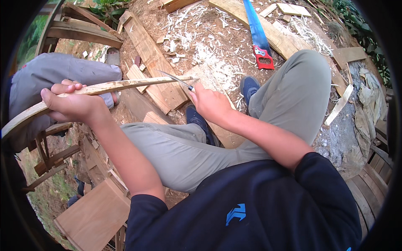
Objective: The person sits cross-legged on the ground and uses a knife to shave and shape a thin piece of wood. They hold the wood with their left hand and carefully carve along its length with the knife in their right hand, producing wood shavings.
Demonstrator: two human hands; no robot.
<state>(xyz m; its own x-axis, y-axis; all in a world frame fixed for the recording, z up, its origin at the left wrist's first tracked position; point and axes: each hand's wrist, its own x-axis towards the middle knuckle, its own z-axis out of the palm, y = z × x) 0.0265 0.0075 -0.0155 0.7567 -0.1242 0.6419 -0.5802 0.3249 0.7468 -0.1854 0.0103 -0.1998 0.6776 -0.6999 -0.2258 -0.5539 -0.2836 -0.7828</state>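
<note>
A long, narrow wooden strip slants across my lap from the left edge to a spot between my knees. My left hand is closed around it, thumb along the upper side. My right hand grips the handle of a knife with a curved blade. The blade crosses the strip near its far end; whether the edge touches the wood I cannot tell. Beneath the strip's far end lies a pale board between my shoes.
A handsaw with a blue blade and red handle lies on a plank at the upper right. Wood shavings cover the ground ahead. Another person's grey-trousered leg is at left, near boards. Crumpled sheeting lies right.
</note>
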